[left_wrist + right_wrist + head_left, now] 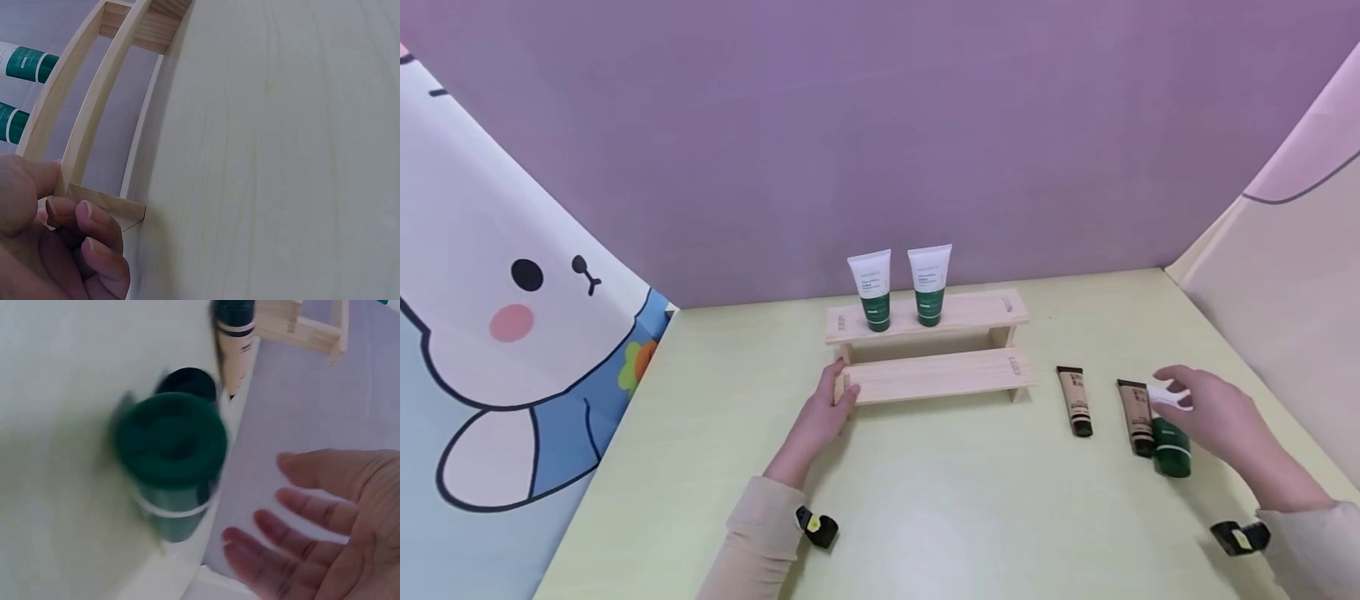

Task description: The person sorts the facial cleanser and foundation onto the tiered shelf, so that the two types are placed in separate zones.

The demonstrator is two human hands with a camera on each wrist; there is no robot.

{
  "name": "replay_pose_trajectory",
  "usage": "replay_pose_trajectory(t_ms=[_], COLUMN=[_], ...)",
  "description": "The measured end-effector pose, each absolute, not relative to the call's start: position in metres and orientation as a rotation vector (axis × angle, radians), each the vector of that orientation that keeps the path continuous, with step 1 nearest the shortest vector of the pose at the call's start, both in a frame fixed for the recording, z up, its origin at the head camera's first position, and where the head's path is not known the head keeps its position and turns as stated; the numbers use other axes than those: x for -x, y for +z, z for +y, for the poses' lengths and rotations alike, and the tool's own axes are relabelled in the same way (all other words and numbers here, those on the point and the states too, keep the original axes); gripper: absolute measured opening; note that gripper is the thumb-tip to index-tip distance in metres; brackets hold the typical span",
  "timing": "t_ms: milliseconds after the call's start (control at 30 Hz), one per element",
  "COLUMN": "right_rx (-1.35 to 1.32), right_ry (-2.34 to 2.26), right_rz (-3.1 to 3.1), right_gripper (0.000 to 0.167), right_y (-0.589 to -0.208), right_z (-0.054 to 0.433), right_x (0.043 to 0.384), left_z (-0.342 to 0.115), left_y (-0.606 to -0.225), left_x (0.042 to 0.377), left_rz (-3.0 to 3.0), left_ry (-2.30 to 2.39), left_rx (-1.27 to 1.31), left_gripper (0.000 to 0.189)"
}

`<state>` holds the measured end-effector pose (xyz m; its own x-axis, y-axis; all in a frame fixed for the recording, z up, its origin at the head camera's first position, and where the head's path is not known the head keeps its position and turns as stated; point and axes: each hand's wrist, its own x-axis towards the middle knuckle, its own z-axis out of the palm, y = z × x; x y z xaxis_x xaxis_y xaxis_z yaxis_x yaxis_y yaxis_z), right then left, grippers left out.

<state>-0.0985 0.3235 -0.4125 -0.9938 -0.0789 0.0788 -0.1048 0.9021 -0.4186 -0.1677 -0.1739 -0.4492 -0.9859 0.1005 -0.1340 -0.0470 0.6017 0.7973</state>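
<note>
I see left grip (827, 408) clamped on rack (936, 375) end | right grip (1213, 412) apart over green tube (1171, 446) | two beige tubes (1075, 400) between, on counter (962, 500).

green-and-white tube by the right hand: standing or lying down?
Lying down. The green-and-white tube rests flat on the table, cap toward the camera, unlike the two upright tubes on the rack's top shelf.

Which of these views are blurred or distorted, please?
Right wrist view: green tube smeared by motion blur, right hand soft. Left wrist view: sharp, but the rack bows from lens distortion. Head view: evenly lit, mostly sharp, slight blur at the right hand.
</note>
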Motion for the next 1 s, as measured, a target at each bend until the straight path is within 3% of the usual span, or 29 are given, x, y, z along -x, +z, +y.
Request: replay_pose_trajectory(t_ms=[167, 400, 500, 600, 767, 1000], right_rx=[-0.069, 0.096, 0.147, 0.197, 0.216, 0.248], right_ry=[0.611, 0.726, 0.890, 1.039, 1.072, 1.104], right_rz=[-3.138, -3.176, -3.203, -3.222, -3.227, -3.198], right_gripper=[0.056, 0.096, 0.104, 0.095, 0.057, 0.075], right_y=[-0.422, -0.431, -0.435, -0.439, -0.444, -0.444], right_z=[0.335, 0.342, 0.345, 0.345, 0.342, 0.336], right_x=[0.095, 0.096, 0.096, 0.095, 0.092, 0.087], left_z=[-0.175, -0.174, -0.174, -0.174, -0.173, -0.173], left_y=[-0.449, -0.449, -0.449, -0.449, -0.450, -0.448], left_x=[0.167, 0.166, 0.166, 0.166, 0.166, 0.166], left_rz=[2.643, 2.624, 2.613, 2.615, 2.608, 2.623], left_ry=[1.353, 1.379, 1.387, 1.390, 1.393, 1.388], left_rx=[-0.032, -0.046, -0.038, -0.043, -0.044, -0.064], left_gripper=[0.058, 0.058, 0.058, 0.057, 0.057, 0.056])
